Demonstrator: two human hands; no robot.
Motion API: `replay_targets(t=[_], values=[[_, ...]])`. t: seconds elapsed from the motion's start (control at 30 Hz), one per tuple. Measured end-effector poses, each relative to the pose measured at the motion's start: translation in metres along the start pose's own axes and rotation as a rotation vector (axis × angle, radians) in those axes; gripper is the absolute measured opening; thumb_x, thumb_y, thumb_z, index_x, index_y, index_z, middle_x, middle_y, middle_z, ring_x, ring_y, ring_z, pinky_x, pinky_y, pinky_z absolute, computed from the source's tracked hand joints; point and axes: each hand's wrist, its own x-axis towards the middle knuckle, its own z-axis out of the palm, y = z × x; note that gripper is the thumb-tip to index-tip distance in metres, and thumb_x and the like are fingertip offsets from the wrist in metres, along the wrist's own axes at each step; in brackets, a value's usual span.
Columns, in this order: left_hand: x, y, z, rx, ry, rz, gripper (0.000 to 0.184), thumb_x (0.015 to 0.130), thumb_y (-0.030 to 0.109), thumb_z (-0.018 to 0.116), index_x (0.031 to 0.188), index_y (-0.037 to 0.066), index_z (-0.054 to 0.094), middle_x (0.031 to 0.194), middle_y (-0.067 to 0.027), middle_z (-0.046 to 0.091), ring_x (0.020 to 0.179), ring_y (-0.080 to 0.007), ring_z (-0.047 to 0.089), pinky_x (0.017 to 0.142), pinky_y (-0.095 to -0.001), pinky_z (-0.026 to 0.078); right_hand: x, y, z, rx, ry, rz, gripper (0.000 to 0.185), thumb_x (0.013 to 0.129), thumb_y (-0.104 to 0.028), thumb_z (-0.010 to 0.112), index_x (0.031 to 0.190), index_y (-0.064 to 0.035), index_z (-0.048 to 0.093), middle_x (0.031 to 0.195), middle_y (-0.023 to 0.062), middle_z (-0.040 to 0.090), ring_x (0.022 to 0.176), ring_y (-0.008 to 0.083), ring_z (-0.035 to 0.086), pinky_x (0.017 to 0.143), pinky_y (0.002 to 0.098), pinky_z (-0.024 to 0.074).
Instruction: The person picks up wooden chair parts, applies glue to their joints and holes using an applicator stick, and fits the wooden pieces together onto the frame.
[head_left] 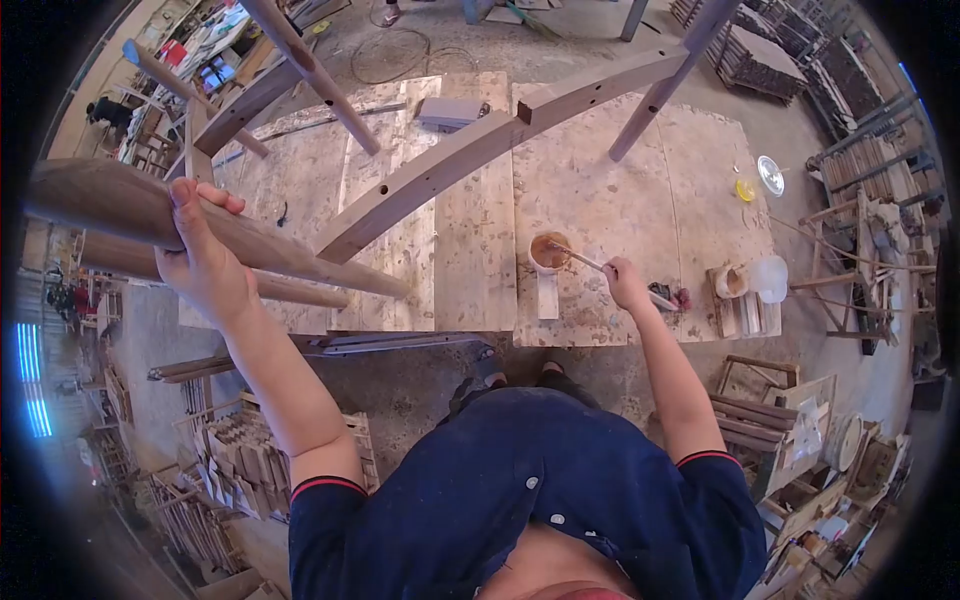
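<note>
At the left, my left hand (pixel 205 245) is wrapped round a thick round wooden leg (pixel 300 255) of a wooden frame. A curved rail (pixel 430 185) with dark holes joins that leg and runs up to another leg (pixel 660 90) at the upper right. My right hand (pixel 626 284) grips a thin brush (pixel 583 259), whose far end is in a cup of brown paste (pixel 549 252). The bristles are hidden. The cup stands near the front edge of the wooden table (pixel 600 190), above a small pale wood strip (pixel 548 297).
On the table lie a wood block (pixel 450 112), a dark reddish rag (pixel 680 299), a white tub (pixel 768 278), a small cup (pixel 733 282) and a yellow item (pixel 744 190). Stacked wood pieces (pixel 245 455) stand on the floor at the lower left. A person's foot shows at the top.
</note>
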Motion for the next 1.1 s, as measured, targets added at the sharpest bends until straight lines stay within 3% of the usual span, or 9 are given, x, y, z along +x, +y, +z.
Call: replay_targets(t=[0.2,0.6,0.7,0.8,0.9,1.0,1.1], values=[[-0.008,0.0,-0.001,-0.019,0.009,0.004,0.036,0.08,0.032,0.065,0.086,-0.001,0.054,0.066,-0.0062,0.053,0.058,-0.0151,0.051,0.057,-0.0265,0.044,0.012,-0.076,-0.036,-0.393,-0.069,-0.013,0.016,0.083,-0.02,0.051,0.089,-0.006,0.055,0.09,0.0147,0.057,0.082,0.0316,0.059,0.07,0.0413,0.0467],[-0.026,0.011,-0.004,-0.01,0.008,0.039,0.03,0.081,0.028,0.064,0.084,0.0,0.053,0.066,-0.0062,0.053,0.058,-0.0149,0.051,0.057,-0.0269,0.044,0.029,-0.094,-0.025,-0.451,-0.227,-0.114,0.014,0.078,-0.015,0.052,0.085,-0.0073,0.062,0.089,0.0158,0.061,0.085,0.0314,0.06,0.069,0.0407,0.0483],[-0.029,0.013,-0.005,-0.026,-0.006,0.041,0.03,0.081,0.028,0.064,0.084,0.0,0.053,0.066,-0.0065,0.053,0.058,-0.0153,0.051,0.058,-0.0277,0.044,0.04,-0.08,-0.027,-0.397,-0.349,-0.032,0.015,0.08,-0.016,0.053,0.084,-0.0052,0.063,0.078,0.0156,0.063,0.073,0.0265,0.063,0.06,0.0373,0.0496],[-0.033,0.016,-0.006,-0.032,-0.001,0.03,0.031,0.081,0.028,0.064,0.085,0.0,0.052,0.067,-0.0065,0.053,0.059,-0.0156,0.051,0.058,-0.0283,0.044,0.041,-0.065,-0.043,0.12,-0.508,0.263,0.018,0.08,-0.019,0.057,0.076,-0.003,0.065,0.073,0.0133,0.064,0.057,0.0195,0.062,0.05,0.0318,0.0496],[-0.037,0.017,-0.008,-0.038,-0.007,0.03,0.031,0.081,0.027,0.064,0.087,0.0,0.052,0.068,-0.0065,0.053,0.06,-0.0159,0.051,0.058,-0.0285,0.045,0.029,-0.04,-0.04,0.468,-0.536,0.331,0.017,0.081,-0.02,0.057,0.078,-0.0041,0.063,0.067,0.0081,0.061,0.048,0.014,0.057,0.042,0.0262,0.0443],[-0.04,0.017,-0.01,-0.056,-0.026,0.029,0.032,0.081,0.028,0.064,0.09,0.0,0.051,0.071,-0.0064,0.052,0.063,-0.0161,0.051,0.059,-0.0283,0.044,0.008,-0.03,-0.03,0.693,-0.469,0.394,0.017,0.081,-0.02,0.057,0.083,-0.0038,0.062,0.066,0.0066,0.061,0.048,0.0128,0.057,0.041,0.0242,0.0416],[-0.046,0.018,-0.013,-0.06,-0.028,0.037,0.034,0.081,0.03,0.064,0.091,0.001,0.05,0.074,-0.006,0.051,0.066,-0.016,0.049,0.06,-0.028,0.042,-0.011,-0.031,-0.013,0.565,-0.329,0.328,0.018,0.085,-0.021,0.054,0.089,-0.0046,0.059,0.064,0.005,0.058,0.05,0.0103,0.056,0.041,0.0225,0.0423]])
